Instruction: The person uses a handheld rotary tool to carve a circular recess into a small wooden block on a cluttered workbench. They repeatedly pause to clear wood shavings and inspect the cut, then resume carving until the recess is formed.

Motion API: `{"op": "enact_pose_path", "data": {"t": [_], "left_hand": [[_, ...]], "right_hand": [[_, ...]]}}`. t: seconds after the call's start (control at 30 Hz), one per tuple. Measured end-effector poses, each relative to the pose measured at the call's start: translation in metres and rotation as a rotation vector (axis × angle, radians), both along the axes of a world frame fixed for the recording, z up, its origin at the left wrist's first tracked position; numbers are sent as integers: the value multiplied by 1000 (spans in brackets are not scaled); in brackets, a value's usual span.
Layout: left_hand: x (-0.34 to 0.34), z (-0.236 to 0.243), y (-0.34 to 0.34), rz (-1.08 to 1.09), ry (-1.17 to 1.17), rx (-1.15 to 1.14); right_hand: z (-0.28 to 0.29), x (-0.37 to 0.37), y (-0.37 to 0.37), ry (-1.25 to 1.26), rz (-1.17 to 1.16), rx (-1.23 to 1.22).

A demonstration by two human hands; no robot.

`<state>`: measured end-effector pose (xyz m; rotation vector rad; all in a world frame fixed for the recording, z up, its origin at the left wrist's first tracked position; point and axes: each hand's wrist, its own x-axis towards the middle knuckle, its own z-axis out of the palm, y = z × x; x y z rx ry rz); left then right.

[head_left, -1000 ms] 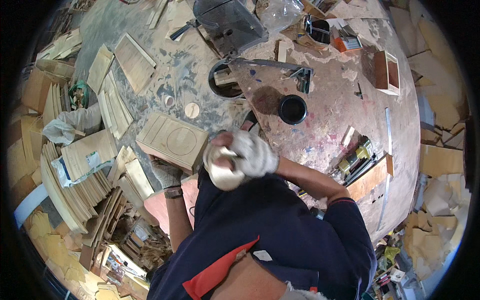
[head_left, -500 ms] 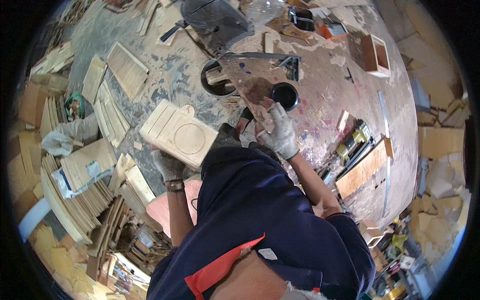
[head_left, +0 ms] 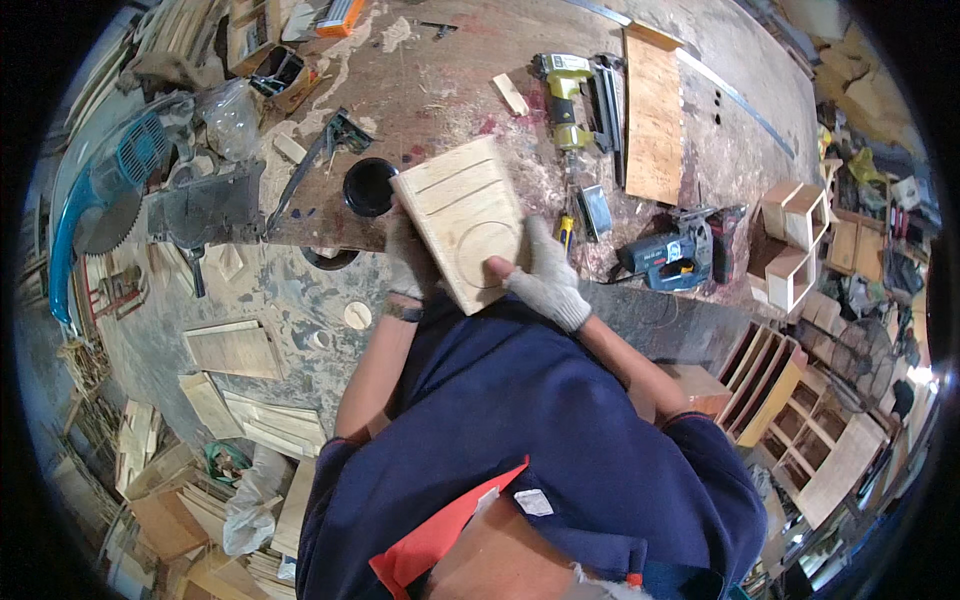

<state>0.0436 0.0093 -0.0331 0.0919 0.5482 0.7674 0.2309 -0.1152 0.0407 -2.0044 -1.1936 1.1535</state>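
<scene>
A pale wooden block-like box (head_left: 465, 195), cut with parallel slots and a circular groove on its face, is tilted in front of me above the workbench's near edge. My left hand (head_left: 408, 258), in a light work glove, grips its lower left side; most of those fingers are hidden behind the wood. On the other side my gloved right hand (head_left: 550, 280) clasps the lower right edge, its bare thumb lying over the face by the circle. Just left of the box stands a round black cup (head_left: 370, 187).
A yellow-green nail gun (head_left: 568, 105), a plywood piece (head_left: 653, 115), a yellow-handled screwdriver (head_left: 567, 230) and a blue jigsaw (head_left: 670, 255) lie on the bench to the right. Far left is a blue saw with a toothed blade (head_left: 108, 225). Wooden boards (head_left: 235, 350) lie on the floor at left.
My view and body have turned right toward the workbench. The wooden box has come up over the bench edge, and my right hand has moved from near the black cup onto the box.
</scene>
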Motion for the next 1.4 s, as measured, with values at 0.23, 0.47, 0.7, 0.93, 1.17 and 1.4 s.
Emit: {"op": "enact_pose_path", "data": {"t": [0.23,0.47,0.7,0.93,1.17,1.4], "left_hand": [[71,-23,-43,-265,1379,1092],[30,-30,-41,-559,1418,1017],[12,23,8,-349,1287,793],[10,24,-40,-647,1285,961],[51,-19,-31,-645,1317,867],[65,4,-34,-430,1341,934]], "right_hand": [[-7,35,-39,-52,-243,44],[-66,8,6,-93,-160,-271],[-65,-13,82,-75,-43,2],[-36,10,1,-202,-76,198],[-65,38,25,7,-345,-209],[-21,28,27,-152,-273,-154]]}}
